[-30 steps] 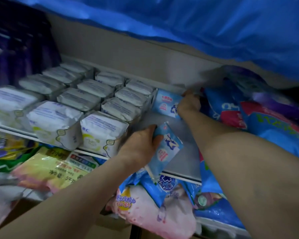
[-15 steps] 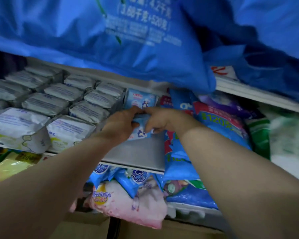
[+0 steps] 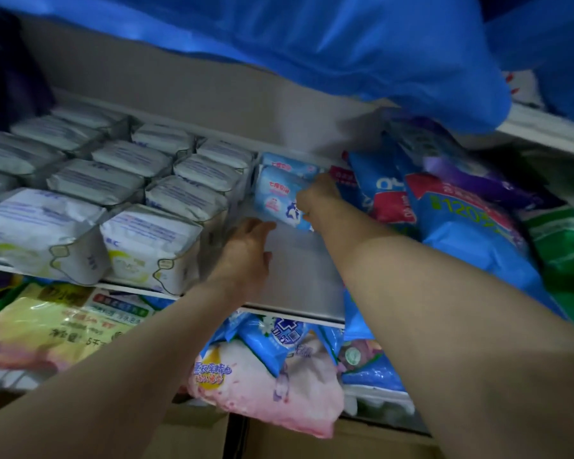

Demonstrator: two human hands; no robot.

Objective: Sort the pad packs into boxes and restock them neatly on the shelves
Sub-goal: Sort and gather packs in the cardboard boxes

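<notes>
Two light-blue pad packs stand one behind the other at the back of the grey shelf (image 3: 299, 279). My right hand (image 3: 317, 200) grips the right edge of the front blue pack (image 3: 277, 198), and the rear blue pack (image 3: 287, 160) peeks out behind it. My left hand (image 3: 246, 250) hovers over the bare shelf just in front of the pack, fingers relaxed and holding nothing. Several white pad packs (image 3: 153, 241) fill the shelf's left side in rows.
Large blue bags (image 3: 458, 226) lean on the right of the shelf. A blue plastic bag (image 3: 345, 44) hangs down from the shelf above. Below are a yellow bag (image 3: 63, 323), a pink bag (image 3: 272, 392) and a cardboard box (image 3: 312, 445).
The second blue pack now stands upright in front of the first. My left hand has let go of it and drawn back toward the shelf's front; my right hand stays on the pack.
</notes>
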